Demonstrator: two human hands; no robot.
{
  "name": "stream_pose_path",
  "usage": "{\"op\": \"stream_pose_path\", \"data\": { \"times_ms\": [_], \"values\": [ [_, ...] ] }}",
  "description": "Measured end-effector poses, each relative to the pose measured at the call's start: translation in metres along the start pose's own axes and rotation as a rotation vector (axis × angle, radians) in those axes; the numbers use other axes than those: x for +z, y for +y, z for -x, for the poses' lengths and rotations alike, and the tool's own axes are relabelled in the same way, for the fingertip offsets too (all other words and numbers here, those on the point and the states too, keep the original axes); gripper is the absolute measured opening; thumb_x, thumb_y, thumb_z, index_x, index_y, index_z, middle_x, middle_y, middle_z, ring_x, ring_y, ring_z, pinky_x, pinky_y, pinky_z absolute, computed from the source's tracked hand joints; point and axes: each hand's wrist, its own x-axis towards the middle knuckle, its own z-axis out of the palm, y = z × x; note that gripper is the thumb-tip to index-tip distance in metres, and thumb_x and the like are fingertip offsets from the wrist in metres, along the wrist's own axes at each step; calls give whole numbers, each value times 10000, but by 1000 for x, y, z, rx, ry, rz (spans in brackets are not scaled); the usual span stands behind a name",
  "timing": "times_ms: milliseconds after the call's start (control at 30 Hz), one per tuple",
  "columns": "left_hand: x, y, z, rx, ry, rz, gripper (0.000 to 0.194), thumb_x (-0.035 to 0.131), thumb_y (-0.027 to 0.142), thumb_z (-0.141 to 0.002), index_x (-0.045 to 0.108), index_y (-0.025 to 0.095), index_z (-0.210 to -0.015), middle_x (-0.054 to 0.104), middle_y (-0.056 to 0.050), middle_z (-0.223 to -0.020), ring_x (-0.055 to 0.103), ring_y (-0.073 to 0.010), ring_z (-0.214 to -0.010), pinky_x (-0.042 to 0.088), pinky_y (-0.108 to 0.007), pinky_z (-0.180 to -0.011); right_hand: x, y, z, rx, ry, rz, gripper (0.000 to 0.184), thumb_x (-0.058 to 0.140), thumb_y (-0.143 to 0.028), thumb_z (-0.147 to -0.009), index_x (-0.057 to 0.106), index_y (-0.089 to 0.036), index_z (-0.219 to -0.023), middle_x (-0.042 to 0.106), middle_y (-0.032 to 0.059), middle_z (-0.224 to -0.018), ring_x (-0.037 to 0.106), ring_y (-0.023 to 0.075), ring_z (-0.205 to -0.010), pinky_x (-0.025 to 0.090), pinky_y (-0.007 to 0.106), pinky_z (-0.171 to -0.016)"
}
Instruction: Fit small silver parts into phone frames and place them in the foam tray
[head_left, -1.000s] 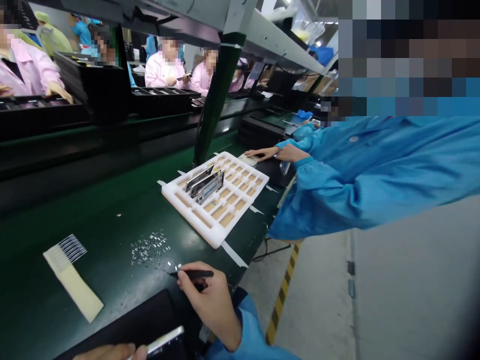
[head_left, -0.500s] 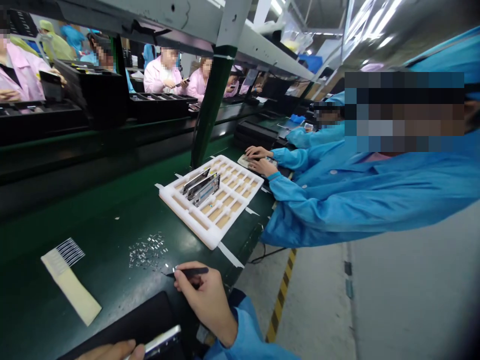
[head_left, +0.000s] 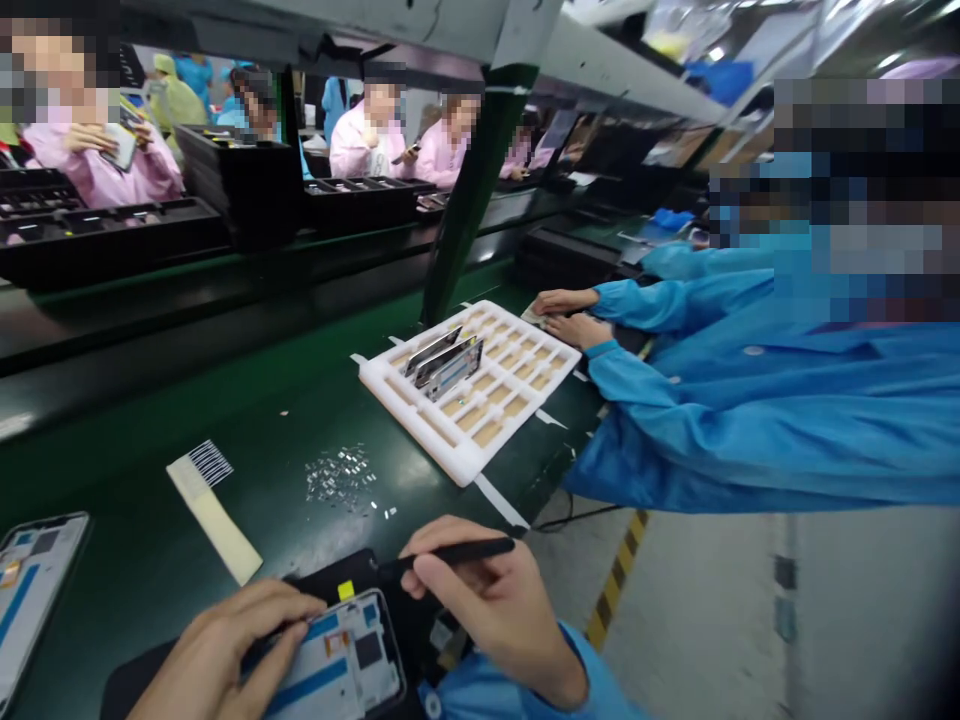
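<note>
My right hand [head_left: 491, 605] is closed round black tweezers [head_left: 450, 553], whose tip points left over an open phone body [head_left: 341, 665] lying on a black mat [head_left: 352, 572]. My left hand [head_left: 217, 650] rests on the phone's left side, fingers curled on its edge, holding it down. A scatter of small silver parts [head_left: 341, 477] lies on the green belt [head_left: 150, 420] just beyond the mat. A yellow tag sits at the phone's top edge.
A white foam tray [head_left: 469, 385] holding two phone frames [head_left: 442, 362] stands further along the belt. A person in a blue coat [head_left: 750, 400] leans over the belt at right, hands beside the tray. A barcode strip [head_left: 214, 505] and another phone [head_left: 34, 590] lie left. Black trays line the back.
My right hand has drawn the tweezers back from the silver parts to the phone. The view dropped, so the phone and my left hand show fully. The neighbour leaned further in.
</note>
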Motion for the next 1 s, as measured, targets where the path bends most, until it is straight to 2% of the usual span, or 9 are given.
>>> {"op": "stream_pose_path", "data": {
  "times_ms": [67, 133, 200, 367, 533, 800, 1000],
  "values": [
    [-1, 5, -8, -89, -103, 75, 310, 558, 444, -1058, 838, 374, -1171, 851, -9, -1091, 835, -181, -978, 658, -210, -855, 7, -7, 5, 7, -126, 18, 165, 796, -360, -962, 851, -208, -928, 812, 88, -884, 780, 215, -675, 672, 327, -651],
    [2, 10, -11, -118, -109, 103, 338, 529, 455, -1061, 835, 359, -1166, 845, -22, -1083, 826, -187, -984, 652, -223, -848, 16, -8, 7, 22, -223, 59, 128, 774, -304, -958, 861, -212, -943, 818, 77, -869, 779, 215, -709, 660, 324, -676],
    [6, 12, -10, -113, -82, 108, 336, 528, 451, -1056, 833, 353, -1157, 842, -24, -1082, 820, -187, -992, 645, -230, -854, 23, -4, 6, 29, -266, 92, 127, 759, -274, -951, 866, -207, -944, 825, 70, -856, 783, 218, -741, 649, 315, -690],
    [7, 12, -7, -96, -69, 132, 314, 535, 397, -1042, 837, 352, -1120, 843, -12, -1059, 821, -174, -975, 637, -219, -847, 29, 7, 4, 28, -273, 140, 126, 742, -218, -939, 864, -188, -936, 835, 68, -864, 794, 211, -753, 638, 292, -700],
    [7, 13, -7, -122, -58, 117, 323, 526, 401, -1043, 835, 341, -1114, 842, -12, -1049, 822, -171, -944, 640, -220, -813, 30, 8, 2, 11, -293, 204, 136, 732, -216, -942, 866, -194, -940, 842, 71, -891, 803, 221, -783, 634, 294, -702],
    [15, 10, -6, -111, -36, 96, 289, 560, 416, -1029, 834, 336, -1070, 836, 6, -1020, 818, -143, -912, 621, -187, -778, 31, 11, 4, 33, -246, 152, 126, 732, -208, -936, 855, -187, -919, 830, 67, -874, 790, 205, -754, 625, 273, -681],
    [20, 9, -6, -174, 0, 115, 211, 623, 402, -986, 821, 341, -948, 821, 32, -959, 807, -140, -871, 600, -186, -754, 32, 16, 4, -38, -221, 136, 102, 745, -178, -896, 846, -164, -901, 817, 76, -830, 772, 188, -699, 607, 249, -636]
  ]
}}
